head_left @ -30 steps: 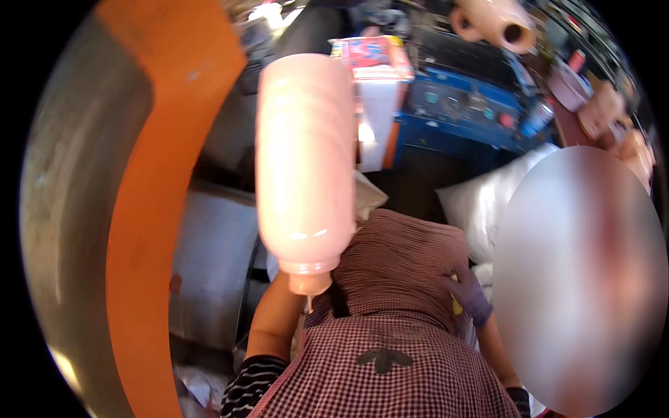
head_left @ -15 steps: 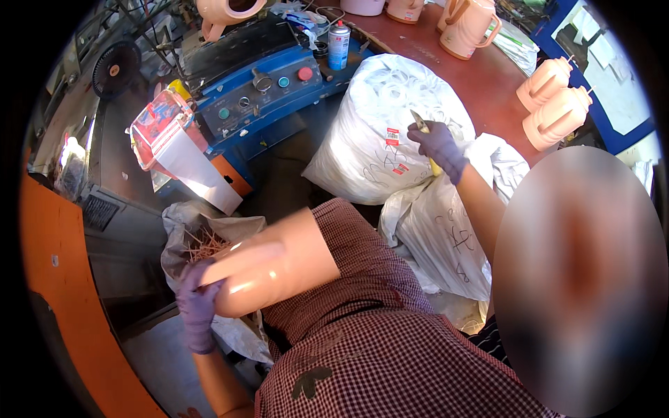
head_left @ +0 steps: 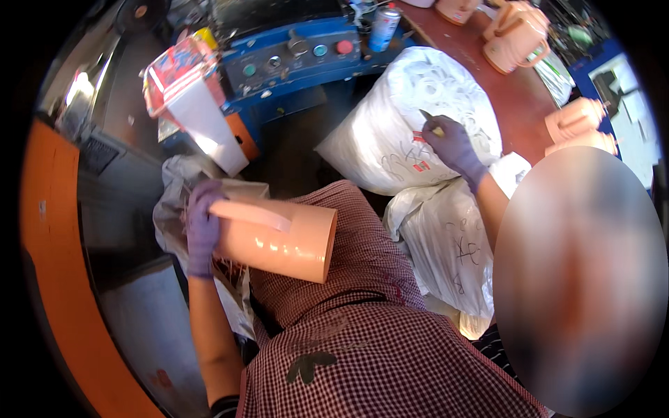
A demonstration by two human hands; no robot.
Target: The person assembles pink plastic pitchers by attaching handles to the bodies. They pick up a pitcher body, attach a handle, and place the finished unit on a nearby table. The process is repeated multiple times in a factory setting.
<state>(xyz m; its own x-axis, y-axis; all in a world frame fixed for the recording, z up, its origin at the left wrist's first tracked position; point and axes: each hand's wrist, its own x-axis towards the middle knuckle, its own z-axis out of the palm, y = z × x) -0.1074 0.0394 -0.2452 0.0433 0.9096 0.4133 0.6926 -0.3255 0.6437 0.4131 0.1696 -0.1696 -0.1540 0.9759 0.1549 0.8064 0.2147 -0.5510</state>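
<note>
A peach plastic jug body [head_left: 279,240] lies on its side above my lap, its wide end pointing right and its handle on the upper side. My left hand [head_left: 203,226], in a purple glove, is closed on the jug's left end. Also gloved in purple, my right hand [head_left: 454,146] grips a small knife [head_left: 427,117] whose blade points up and left; a bit of yellow handle shows by the fingers. This hand is in front of a white sack [head_left: 369,143] full of clear ring-shaped parts, well apart from the jug.
A second white sack [head_left: 446,244] leans below the first. Behind stands a blue machine panel [head_left: 300,59] with knobs and a red button. More peach jugs [head_left: 516,42] stand on the red-brown table [head_left: 498,94]. At left are a red-and-clear bin [head_left: 181,76] and an orange panel [head_left: 52,258].
My left hand has turned the jug, so its wide end now tilts slightly down to the right and its handle faces up. My right hand still holds the knife near the sack.
</note>
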